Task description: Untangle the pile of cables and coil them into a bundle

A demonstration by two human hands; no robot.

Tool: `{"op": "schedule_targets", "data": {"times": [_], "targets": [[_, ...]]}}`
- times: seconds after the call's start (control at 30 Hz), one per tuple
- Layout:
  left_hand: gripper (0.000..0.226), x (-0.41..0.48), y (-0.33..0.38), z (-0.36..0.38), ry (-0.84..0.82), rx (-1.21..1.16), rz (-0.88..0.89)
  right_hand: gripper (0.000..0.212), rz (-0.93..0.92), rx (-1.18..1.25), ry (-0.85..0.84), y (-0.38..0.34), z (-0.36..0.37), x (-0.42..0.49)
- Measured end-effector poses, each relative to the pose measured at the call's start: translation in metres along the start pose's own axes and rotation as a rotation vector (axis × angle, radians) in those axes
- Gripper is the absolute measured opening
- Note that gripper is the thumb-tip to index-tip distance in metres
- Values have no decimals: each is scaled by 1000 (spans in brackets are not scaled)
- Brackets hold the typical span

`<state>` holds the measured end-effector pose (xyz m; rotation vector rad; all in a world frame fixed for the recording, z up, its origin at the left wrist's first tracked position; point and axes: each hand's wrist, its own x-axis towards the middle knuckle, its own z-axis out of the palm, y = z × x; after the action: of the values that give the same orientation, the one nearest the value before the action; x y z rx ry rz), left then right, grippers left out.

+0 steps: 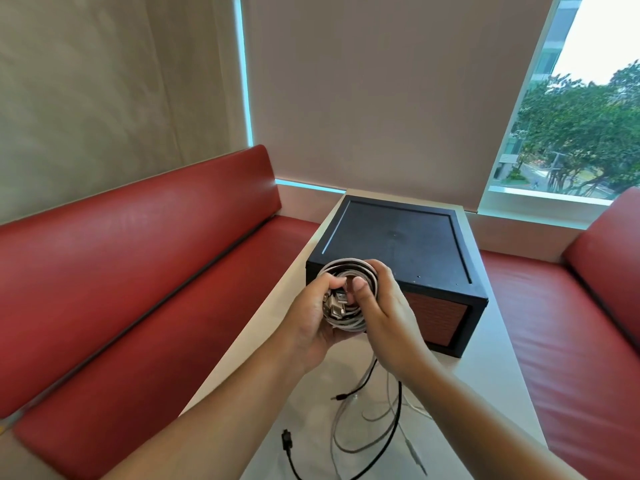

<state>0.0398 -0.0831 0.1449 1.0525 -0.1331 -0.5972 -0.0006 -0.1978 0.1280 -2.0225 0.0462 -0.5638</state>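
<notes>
One left hand [311, 318] and one right hand [386, 315] were there, two in all, with one coiled bundle [343, 264], one black box [391, 237], one white table [485, 358] and two red benches [138, 271]. The loose cables [400, 400] overlapped — their number could not be told.

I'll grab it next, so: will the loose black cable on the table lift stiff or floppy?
Likely floppy: the black cable lies in slack curves on the table, so it should droop and trail. It crosses the grey cables and may drag them along. Thin, so probably light.
</notes>
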Motion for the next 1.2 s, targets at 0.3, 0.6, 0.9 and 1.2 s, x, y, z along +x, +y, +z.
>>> {"op": "schedule_targets", "data": {"times": [0.3,0.6,0.9,1.2], "targets": [[21,1,-2,2,2,-10,35,17,25,64,11,0,0,6],[18,0,7,-6,-71,189,-62,21,1,3,-4,4,-7,10],[18,-3,16,-15,-80,186,-133,23,-31,-104,-21,6,-6,8],[59,7,4,-32,-170,94,-108,19,65,32,80,10,-6,14]]}}
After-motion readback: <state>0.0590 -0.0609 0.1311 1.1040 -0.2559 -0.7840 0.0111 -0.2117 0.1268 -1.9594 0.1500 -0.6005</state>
